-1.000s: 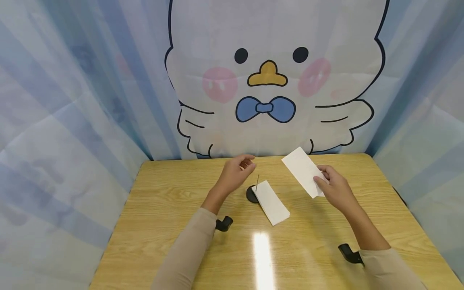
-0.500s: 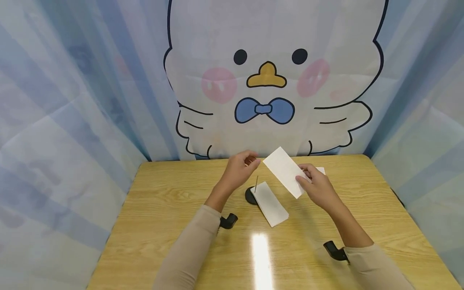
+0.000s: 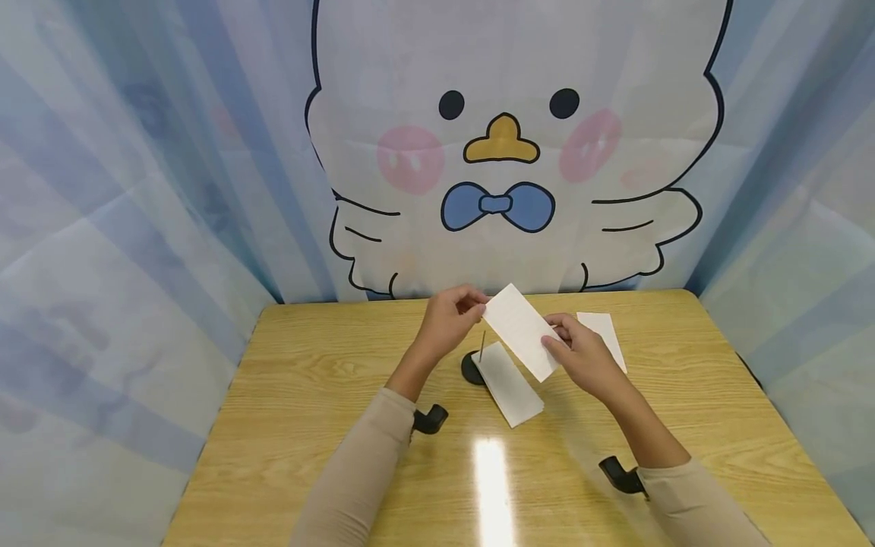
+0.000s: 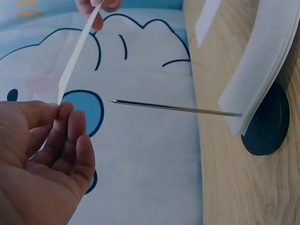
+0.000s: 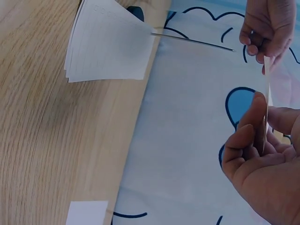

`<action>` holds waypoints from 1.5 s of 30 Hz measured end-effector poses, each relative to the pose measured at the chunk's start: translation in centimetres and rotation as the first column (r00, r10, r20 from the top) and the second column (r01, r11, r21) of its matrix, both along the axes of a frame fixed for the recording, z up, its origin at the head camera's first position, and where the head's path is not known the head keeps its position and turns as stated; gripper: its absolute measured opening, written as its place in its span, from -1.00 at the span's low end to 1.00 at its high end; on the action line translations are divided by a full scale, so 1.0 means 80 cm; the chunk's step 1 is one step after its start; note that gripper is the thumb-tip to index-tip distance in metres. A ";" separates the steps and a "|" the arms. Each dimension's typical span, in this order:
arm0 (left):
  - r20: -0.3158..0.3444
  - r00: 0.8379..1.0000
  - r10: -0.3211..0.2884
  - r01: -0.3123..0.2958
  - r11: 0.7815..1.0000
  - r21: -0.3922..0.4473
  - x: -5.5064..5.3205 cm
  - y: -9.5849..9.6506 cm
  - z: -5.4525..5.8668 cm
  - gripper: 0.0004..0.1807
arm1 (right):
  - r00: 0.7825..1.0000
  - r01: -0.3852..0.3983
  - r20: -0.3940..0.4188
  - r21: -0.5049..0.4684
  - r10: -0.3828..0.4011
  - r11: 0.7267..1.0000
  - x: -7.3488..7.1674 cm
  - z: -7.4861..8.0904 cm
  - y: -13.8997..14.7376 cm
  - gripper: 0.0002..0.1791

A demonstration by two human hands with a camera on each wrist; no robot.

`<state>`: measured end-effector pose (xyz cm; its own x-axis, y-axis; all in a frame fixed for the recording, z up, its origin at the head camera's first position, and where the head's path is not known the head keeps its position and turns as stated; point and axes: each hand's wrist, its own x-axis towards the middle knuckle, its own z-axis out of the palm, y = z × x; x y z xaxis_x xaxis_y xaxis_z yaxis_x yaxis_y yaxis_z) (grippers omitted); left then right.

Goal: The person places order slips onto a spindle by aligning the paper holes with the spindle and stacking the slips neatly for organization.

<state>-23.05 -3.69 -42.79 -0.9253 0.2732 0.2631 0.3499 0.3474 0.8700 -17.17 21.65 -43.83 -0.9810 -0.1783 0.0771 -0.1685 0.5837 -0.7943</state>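
Observation:
A white paper slip [image 3: 521, 331] is held up above the table between both hands, seen edge-on in the wrist views. My left hand [image 3: 447, 323] pinches its left corner between thumb and fingers [image 4: 65, 115]. The right hand [image 3: 586, 358] grips the opposite end, with the thumb in front. Below the slip stands a bill spike, its thin metal rod [image 4: 173, 108] rising from a round black base [image 4: 269, 124]. Several white slips [image 3: 509, 389] are threaded on the rod in a stack, low against the base. The rod's pointed tip is bare.
Another white slip [image 3: 603, 334] lies on the wooden table [image 3: 307, 425] behind the right hand. A curtain with a cartoon bird [image 3: 502, 258] hangs at the table's back edge. Black wrist mounts [image 3: 431, 419] stick out from both sleeves.
My right hand has carried the slip leftward to the left hand, whose fingers now pinch its corner. The slip lying at the back right has come further into view.

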 end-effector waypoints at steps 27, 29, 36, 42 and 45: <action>0.041 0.999 0.000 0.003 0.997 -0.076 -0.002 -0.002 -0.029 -0.89 | 1.000 0.005 -0.006 0.112 -0.004 0.994 -0.001 -0.023 -0.001 -0.62; 0.044 0.999 -0.001 0.004 0.997 -0.075 -0.002 -0.002 -0.030 -0.88 | 1.000 0.004 -0.004 0.111 -0.004 0.994 -0.002 -0.024 -0.001 -0.62; 0.064 0.998 -0.004 0.010 0.996 -0.088 -0.003 -0.002 -0.034 -0.87 | 1.000 0.004 0.006 0.113 -0.005 0.994 -0.003 -0.028 -0.002 -0.63; 0.072 0.997 0.001 0.005 0.997 -0.083 -0.004 -0.003 -0.035 -0.88 | 1.000 0.001 0.012 0.105 -0.002 0.994 -0.003 -0.029 -0.004 -0.63; 0.076 0.997 0.006 0.000 0.997 -0.077 -0.004 -0.003 -0.036 -0.87 | 1.000 0.001 0.015 0.103 -0.002 0.995 -0.003 -0.028 -0.004 -0.63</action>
<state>-23.36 -3.91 -45.69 -0.9428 0.2869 0.1700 0.2823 0.4153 0.8648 -17.40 21.35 -46.07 -0.9821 -0.1830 0.0441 -0.1564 0.6624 -0.7326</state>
